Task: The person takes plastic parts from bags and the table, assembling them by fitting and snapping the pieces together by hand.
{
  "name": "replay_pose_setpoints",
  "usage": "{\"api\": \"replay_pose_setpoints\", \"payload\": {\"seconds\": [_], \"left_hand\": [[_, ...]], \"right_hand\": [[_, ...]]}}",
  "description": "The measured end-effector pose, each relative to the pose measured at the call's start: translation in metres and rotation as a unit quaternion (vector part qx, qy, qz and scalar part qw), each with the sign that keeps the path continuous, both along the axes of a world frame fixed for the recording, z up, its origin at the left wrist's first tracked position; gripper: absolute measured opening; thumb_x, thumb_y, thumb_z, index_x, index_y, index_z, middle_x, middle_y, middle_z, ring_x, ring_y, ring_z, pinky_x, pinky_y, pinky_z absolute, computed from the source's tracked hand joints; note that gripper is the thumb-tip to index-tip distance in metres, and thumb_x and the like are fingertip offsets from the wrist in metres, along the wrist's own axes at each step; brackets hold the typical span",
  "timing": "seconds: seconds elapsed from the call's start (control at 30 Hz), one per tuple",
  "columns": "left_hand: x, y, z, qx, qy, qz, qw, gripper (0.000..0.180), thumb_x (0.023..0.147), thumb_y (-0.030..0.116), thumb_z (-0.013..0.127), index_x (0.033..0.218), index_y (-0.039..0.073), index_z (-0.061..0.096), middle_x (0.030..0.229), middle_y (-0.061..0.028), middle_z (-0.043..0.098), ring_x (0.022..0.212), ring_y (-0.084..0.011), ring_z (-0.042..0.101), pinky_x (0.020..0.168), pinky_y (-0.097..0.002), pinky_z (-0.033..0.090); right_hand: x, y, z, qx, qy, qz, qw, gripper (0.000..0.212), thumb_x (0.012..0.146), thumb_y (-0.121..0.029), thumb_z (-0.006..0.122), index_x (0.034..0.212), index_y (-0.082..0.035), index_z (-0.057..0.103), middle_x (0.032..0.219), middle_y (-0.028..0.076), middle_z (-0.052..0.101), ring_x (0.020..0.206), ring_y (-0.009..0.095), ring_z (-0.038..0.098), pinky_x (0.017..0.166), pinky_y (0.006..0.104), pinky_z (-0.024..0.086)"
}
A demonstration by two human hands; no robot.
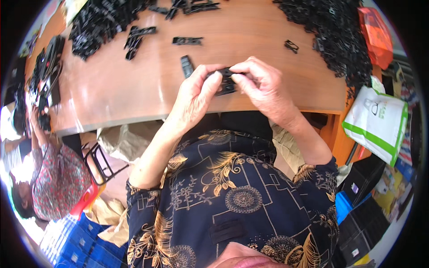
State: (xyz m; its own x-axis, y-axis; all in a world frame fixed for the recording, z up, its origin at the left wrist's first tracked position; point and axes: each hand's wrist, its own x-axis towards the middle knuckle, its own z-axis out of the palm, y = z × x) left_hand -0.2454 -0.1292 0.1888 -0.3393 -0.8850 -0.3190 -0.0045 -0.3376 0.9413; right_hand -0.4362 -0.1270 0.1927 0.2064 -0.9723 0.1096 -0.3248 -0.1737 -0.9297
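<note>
Above the table's near edge, my left hand point(196, 93) is closed round one side of a small black plastic part point(227, 85). My right hand point(264, 87) pinches the same part at its upper right, thumb and forefinger together. The fingers cover much of it, so its full shape is hidden. Just beyond my left hand lies a dark, narrow oblong piece point(187, 66) on the wooden table point(120, 89). Farther off are a black strip-like part point(187, 40), a few crossed black parts point(138, 38) and a small black frame-like piece point(291, 46).
Heaps of black parts lie at the far left point(100, 27) and far right point(335, 33). An orange bag point(376, 38) and a white-and-green bag point(375, 118) are at the right. Another person point(58, 183) is at the left, near black items on the table.
</note>
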Motion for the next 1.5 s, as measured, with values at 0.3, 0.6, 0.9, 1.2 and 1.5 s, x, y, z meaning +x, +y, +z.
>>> {"api": "replay_pose_setpoints", "payload": {"seconds": [0.3,0.6,0.9,1.2,1.5], "left_hand": [[-0.019,-0.013,-0.002,0.037,0.019,-0.048,0.998,0.019,0.09,0.017,0.074,0.1,0.005,0.063,0.079,0.0093,0.055,0.069,-0.0002,0.045,0.06,-0.0174,0.037],[-0.033,-0.034,-0.005,0.031,-0.005,-0.145,0.989,0.013,0.091,0.015,0.072,0.095,0.007,0.063,0.074,0.0096,0.048,0.07,-0.0017,0.043,0.06,-0.0206,0.034],[-0.045,-0.152,0.011,-0.44,-0.465,-0.085,0.763,0.025,0.084,0.022,0.071,0.105,0.011,0.062,0.097,-0.0084,0.062,0.088,-0.031,0.065,0.074,-0.0416,0.053],[-0.07,-0.21,-0.034,-0.484,-0.56,-0.062,0.669,0.021,0.086,0.026,0.07,0.102,0.014,0.062,0.091,-0.0074,0.064,0.085,-0.0304,0.065,0.074,-0.0413,0.052],[-0.074,-0.165,-0.011,-0.318,-0.274,-0.041,0.907,0.016,0.086,0.016,0.074,0.082,0.006,0.062,0.084,-0.004,0.065,0.076,-0.015,0.061,0.068,-0.0319,0.05]], "right_hand": [[-0.029,-0.002,-0.008,0.2,-0.291,0.02,0.935,0.013,0.093,0.001,0.062,0.105,0.0,0.063,0.092,0.0,0.055,0.067,0.006,0.058,0.056,0.0197,0.048],[-0.052,-0.005,-0.012,0.272,-0.245,-0.001,0.931,0.009,0.09,0.0,0.066,0.097,-0.002,0.06,0.09,0.0,0.056,0.067,0.005,0.058,0.055,0.0197,0.048],[-0.111,-0.052,-0.004,-0.052,0.244,-0.137,0.959,0.023,0.082,0.001,0.071,0.102,-0.003,0.061,0.099,0.008,0.056,0.084,0.022,0.065,0.068,0.0321,0.052],[-0.126,-0.062,-0.026,-0.139,0.338,-0.099,0.926,0.025,0.081,0.001,0.069,0.102,-0.003,0.057,0.102,0.01,0.058,0.09,0.03,0.062,0.075,0.0398,0.052],[-0.109,-0.049,-0.019,-0.017,0.076,-0.138,0.987,0.011,0.087,-0.004,0.07,0.093,-0.001,0.061,0.084,0.0,0.061,0.073,0.009,0.058,0.061,0.0237,0.046]]}}
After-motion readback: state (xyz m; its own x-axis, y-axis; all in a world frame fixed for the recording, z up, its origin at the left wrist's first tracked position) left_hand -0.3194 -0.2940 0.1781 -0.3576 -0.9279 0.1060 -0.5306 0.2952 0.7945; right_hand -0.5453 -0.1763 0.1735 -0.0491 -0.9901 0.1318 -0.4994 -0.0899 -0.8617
